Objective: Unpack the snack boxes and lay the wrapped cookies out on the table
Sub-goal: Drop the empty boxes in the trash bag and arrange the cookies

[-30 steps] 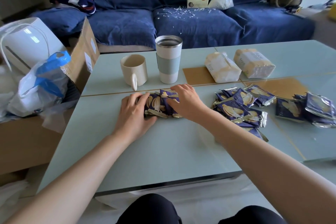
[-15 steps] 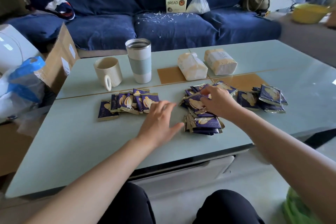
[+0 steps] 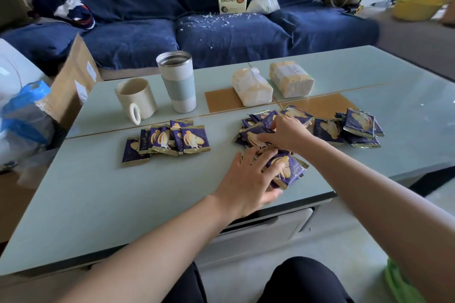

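Observation:
Purple wrapped cookies lie in three groups on the pale green table (image 3: 123,204). A neat overlapping row of cookies (image 3: 167,141) sits left of centre. A loose middle pile (image 3: 288,170) lies under both hands. A third small heap (image 3: 354,128) lies to the right. My left hand (image 3: 248,179) lies on the near side of the middle pile, fingers spread and touching the packets. My right hand (image 3: 285,133) is on the far side of that pile, fingers curled down onto the packets; whether it pinches one is hidden.
A ribbed cream mug (image 3: 136,99) and a steel-rimmed tumbler (image 3: 177,81) stand behind the row. Two pale wrapped packs (image 3: 251,87) (image 3: 291,79) lie at the back. A cardboard box (image 3: 73,81) and bags crowd the left. A blue sofa (image 3: 221,32) is beyond.
Both hands left the left row, now laid out flat, and moved right onto the middle pile. The view also swung to the right.

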The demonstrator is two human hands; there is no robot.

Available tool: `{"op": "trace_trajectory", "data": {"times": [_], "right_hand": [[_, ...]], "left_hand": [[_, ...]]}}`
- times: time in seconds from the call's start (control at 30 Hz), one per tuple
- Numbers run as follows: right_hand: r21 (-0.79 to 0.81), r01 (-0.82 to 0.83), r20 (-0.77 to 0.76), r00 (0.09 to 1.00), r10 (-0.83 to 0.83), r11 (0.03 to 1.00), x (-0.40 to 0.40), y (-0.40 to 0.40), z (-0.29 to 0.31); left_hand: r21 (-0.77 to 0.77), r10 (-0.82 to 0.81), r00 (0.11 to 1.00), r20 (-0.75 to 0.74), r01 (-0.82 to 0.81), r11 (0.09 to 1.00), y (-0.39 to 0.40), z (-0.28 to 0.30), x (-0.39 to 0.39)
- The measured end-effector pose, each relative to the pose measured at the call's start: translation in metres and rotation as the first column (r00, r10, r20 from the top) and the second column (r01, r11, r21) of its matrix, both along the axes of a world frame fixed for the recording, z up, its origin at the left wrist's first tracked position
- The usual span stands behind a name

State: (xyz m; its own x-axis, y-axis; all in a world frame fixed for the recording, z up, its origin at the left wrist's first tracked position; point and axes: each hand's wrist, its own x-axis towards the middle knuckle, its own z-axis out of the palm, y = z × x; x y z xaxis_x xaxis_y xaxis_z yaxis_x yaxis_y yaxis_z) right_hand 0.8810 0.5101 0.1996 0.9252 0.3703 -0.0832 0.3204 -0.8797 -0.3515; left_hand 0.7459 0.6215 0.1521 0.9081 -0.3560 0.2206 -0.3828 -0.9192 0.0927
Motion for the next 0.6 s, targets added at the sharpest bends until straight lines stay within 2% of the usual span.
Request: {"op": "trace_trajectory", "data": {"times": [0.1, 0.3, 0.43, 0.53, 0.6], "right_hand": [[-0.05, -0.026, -0.046, 0.999, 0.024, 0.998, 0.0, 0.0, 0.002], [-0.063, -0.05, -0.143, 0.989, 0.04, 0.997, 0.0, -0.001, 0.004], [-0.051, -0.008, -0.192, 0.981, -0.002, 0.999, -0.005, 0.001, 0.003], [-0.039, -0.011, -0.2, 0.98, 0.003, 0.999, -0.008, 0.003, 0.003], [-0.007, 0.005, -0.234, 0.972, -0.007, 1.0, -0.009, 0.002, 0.005]], "left_hand": [[0.002, -0.012, 1.0, -0.022, 0.012, 1.0, 0.006, -0.001, 0.001], [0.029, -0.066, 0.996, 0.055, 0.065, 0.997, 0.024, 0.001, -0.002], [0.071, -0.016, 0.989, 0.149, 0.005, 0.997, 0.034, 0.003, -0.008], [0.048, 0.051, 0.975, 0.216, -0.063, 0.997, 0.034, 0.006, -0.018], [0.011, 0.113, 0.971, 0.21, -0.118, 0.993, 0.03, 0.006, -0.024]]}}
